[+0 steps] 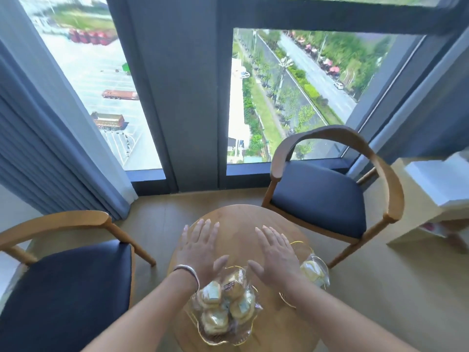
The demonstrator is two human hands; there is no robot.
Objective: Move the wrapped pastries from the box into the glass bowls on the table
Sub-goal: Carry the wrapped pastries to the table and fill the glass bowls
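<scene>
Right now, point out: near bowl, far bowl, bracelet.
near bowl (243, 339): head view, on its gold-trimmed front rim below the pastries.
far bowl (286, 299): head view, on its rim under the right forearm.
bracelet (189, 271): head view, on the silver band at the left wrist.

Daylit windows (291, 97), grey curtain (38, 148), wood floor (380, 288), two cushioned chairs (322, 194).

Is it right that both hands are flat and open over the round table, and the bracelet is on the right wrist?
Not quite. The head view shows the bracelet on the left wrist. The rest holds: the left hand and right hand are flat and open over the round table.
</scene>
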